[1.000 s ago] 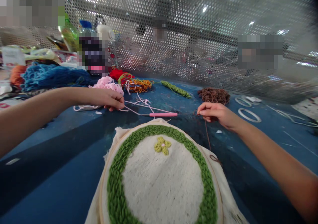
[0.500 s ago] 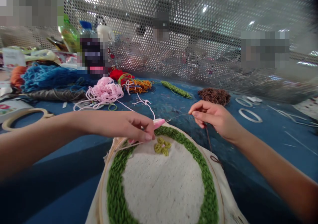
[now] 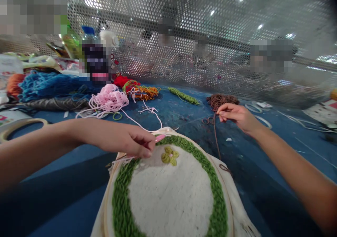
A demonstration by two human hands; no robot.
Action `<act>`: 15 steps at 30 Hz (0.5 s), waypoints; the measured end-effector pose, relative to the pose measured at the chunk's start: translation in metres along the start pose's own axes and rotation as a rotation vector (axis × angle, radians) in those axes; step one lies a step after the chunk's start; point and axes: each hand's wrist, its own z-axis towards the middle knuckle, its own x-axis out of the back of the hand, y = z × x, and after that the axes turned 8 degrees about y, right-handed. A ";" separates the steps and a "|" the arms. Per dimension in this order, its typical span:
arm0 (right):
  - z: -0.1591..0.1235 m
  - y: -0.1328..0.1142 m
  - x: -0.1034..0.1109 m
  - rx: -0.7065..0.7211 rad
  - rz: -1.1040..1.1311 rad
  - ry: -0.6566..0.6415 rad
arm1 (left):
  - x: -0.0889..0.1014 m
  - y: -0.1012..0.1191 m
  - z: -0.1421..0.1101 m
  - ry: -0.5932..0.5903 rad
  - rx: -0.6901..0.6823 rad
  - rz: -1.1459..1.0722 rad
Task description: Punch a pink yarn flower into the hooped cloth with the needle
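An embroidery hoop lies in front of me with white cloth, a thick green yarn ring and a small yellow-green flower. My left hand is closed on a pink punch needle at the ring's top left edge, with pink yarn trailing from it. My right hand is farther back on the right, its fingers pinched on a brown yarn strand that runs down to the hoop's right side.
Yarn piles lie along the back of the blue table: pink, blue, red and orange, green, brown. Bottles stand at back left before a perforated metal screen. An empty hoop lies left.
My left hand took the pink needle from the table and brought it to the hoop's top edge. My right hand moved back toward the brown yarn pile, pinching the brown strand.
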 end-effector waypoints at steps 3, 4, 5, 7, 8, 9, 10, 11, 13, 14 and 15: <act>0.006 0.011 0.006 0.009 -0.025 0.154 | 0.011 -0.005 -0.002 0.088 -0.026 0.028; 0.006 0.012 0.004 0.019 -0.045 0.190 | 0.013 -0.005 -0.003 0.135 -0.037 0.023; 0.006 0.011 -0.001 0.033 -0.073 0.214 | 0.014 -0.005 -0.003 0.189 -0.045 0.010; 0.002 0.002 -0.014 0.076 -0.146 0.232 | 0.014 -0.003 -0.002 0.312 -0.049 -0.026; -0.001 -0.005 -0.022 0.114 -0.184 0.241 | 0.012 -0.001 -0.001 0.375 -0.053 -0.054; -0.007 -0.014 -0.032 0.155 -0.213 0.244 | 0.009 0.000 0.000 0.431 -0.059 -0.088; -0.013 -0.025 -0.042 0.191 -0.232 0.237 | 0.006 0.001 0.002 0.476 -0.067 -0.121; -0.021 -0.036 -0.052 0.225 -0.251 0.201 | 0.003 0.002 0.004 0.506 -0.076 -0.148; -0.040 -0.060 -0.074 0.204 -0.243 -0.016 | -0.006 0.005 0.008 0.506 -0.076 -0.157; -0.051 -0.071 -0.085 0.073 -0.153 -0.187 | -0.011 0.007 0.009 0.482 -0.063 -0.142; -0.061 -0.082 -0.095 -0.071 -0.026 -0.334 | -0.017 0.009 0.009 0.444 -0.049 -0.121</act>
